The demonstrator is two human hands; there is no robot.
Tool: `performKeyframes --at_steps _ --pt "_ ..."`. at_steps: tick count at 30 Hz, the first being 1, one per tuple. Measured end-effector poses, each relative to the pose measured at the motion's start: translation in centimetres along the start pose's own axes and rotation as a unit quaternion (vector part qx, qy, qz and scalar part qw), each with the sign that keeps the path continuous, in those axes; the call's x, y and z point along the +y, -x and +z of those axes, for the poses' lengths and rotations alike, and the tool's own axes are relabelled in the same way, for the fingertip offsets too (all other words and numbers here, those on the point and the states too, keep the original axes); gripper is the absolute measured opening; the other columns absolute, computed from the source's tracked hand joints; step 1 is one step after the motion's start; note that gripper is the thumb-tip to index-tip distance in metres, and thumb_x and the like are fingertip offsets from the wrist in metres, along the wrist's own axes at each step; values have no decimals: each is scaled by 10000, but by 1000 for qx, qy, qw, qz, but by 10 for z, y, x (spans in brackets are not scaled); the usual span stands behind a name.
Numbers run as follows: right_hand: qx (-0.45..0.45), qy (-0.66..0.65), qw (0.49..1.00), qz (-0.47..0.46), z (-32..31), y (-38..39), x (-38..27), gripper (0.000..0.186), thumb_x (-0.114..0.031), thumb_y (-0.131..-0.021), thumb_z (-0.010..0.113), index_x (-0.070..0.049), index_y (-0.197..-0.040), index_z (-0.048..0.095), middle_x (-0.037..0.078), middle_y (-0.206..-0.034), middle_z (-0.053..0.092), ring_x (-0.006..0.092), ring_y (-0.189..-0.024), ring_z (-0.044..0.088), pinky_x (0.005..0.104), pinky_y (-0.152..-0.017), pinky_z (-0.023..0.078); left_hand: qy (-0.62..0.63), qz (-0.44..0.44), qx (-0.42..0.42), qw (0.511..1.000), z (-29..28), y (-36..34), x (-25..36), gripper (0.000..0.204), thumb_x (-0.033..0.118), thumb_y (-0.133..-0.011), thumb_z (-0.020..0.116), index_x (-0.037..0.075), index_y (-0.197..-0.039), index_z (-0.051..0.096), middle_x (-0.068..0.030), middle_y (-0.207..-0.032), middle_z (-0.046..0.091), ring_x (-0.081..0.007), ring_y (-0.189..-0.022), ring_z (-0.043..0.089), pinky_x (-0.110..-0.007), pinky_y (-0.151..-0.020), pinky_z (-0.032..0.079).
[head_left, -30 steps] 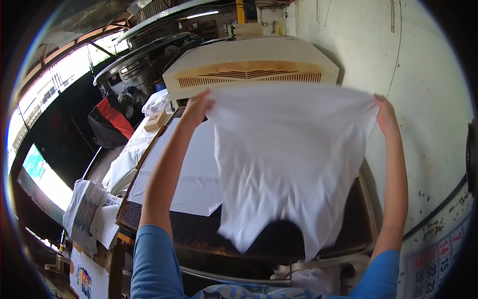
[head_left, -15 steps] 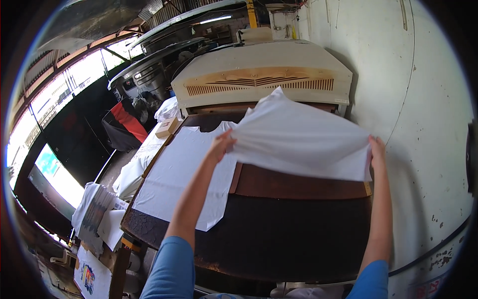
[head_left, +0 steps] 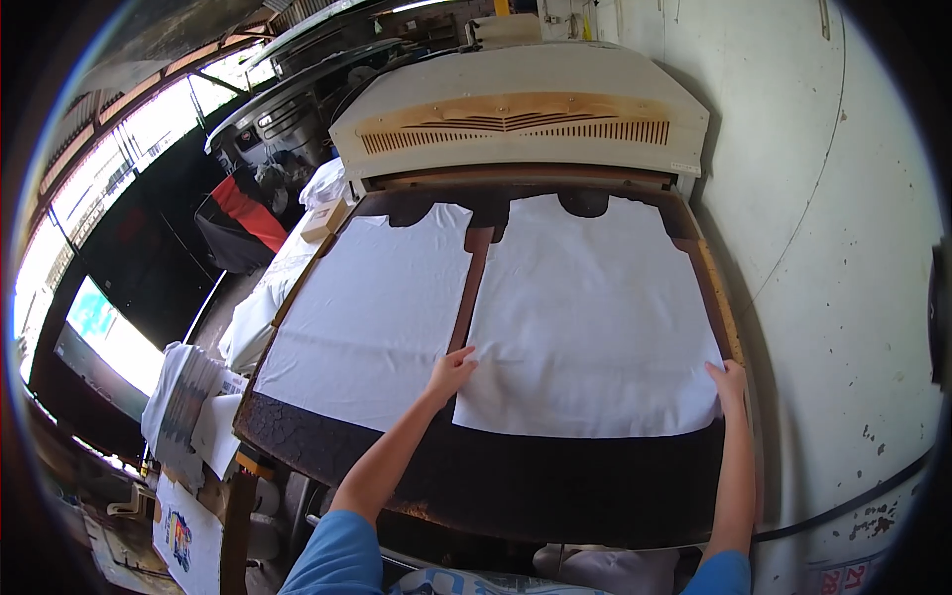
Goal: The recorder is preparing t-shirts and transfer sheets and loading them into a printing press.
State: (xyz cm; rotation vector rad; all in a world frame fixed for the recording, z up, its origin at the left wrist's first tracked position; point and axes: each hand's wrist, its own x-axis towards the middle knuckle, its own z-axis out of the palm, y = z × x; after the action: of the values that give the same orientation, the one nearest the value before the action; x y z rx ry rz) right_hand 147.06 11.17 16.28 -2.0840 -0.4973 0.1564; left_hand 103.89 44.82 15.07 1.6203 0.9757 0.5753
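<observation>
A white shirt panel (head_left: 595, 307) with a scooped neckline lies spread on the dark conveyor belt (head_left: 555, 486), its neck end away from me. My left hand (head_left: 453, 374) pinches its left edge low down, and my right hand (head_left: 729, 382) grips the right edge at about the same height. Small wrinkles run through the cloth near both hands. Beside it on the left rests a second white shirt panel (head_left: 367, 307), its neckline also facing away. A strip of brown belt shows between the two panels.
Beyond the belt stands a cream dryer hood (head_left: 516, 124) with slotted vents. A white wall (head_left: 793, 178) runs close along the right. At left are a small cardboard box (head_left: 324, 220), white cloth (head_left: 260, 297), stacked grey-white fabric (head_left: 183, 397) and a printed white piece (head_left: 186, 531).
The right-hand panel was held up in the air, billowing; now it lies spread on the belt. Both hands have come down and nearer to me, still holding its edges.
</observation>
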Motion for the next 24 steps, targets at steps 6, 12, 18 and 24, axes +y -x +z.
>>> performKeyframes --at_steps 6,12,18,24 --pt "41 52 997 -47 -21 46 16 168 -107 -741 611 41 -701 542 117 -594 545 182 -549 521 322 -541 404 -159 94 87 979 7 85 11 229 125 -815 531 58 -1021 604 -113 -559 483 -185 -509 470 -296 -528 395" --pt "87 90 990 -60 -47 77 25 158 -99 -761 602 39 -710 543 137 -603 544 221 -545 523 329 -540 409 -164 131 146 967 -2 118 21 140 96 -830 525 37 -924 611 -149 -596 528 -227 -517 509 -307 -531 404" --pt "75 145 983 -79 -44 92 28 137 -82 -742 611 38 -718 548 163 -630 555 267 -578 546 356 -566 427 -202 115 141 962 -16 134 11 157 115 -816 540 44 -939 608 -177 -701 591 -311 -653 587 -352 -588 441" --pt "163 279 933 -159 -38 87 72 189 -139 -744 630 14 -828 556 183 -796 584 342 -751 557 412 -687 438 -266 140 151 942 -41 170 -12 248 124 -784 521 46 -1014 574 -173 -865 602 -324 -812 579 -407 -724 454"
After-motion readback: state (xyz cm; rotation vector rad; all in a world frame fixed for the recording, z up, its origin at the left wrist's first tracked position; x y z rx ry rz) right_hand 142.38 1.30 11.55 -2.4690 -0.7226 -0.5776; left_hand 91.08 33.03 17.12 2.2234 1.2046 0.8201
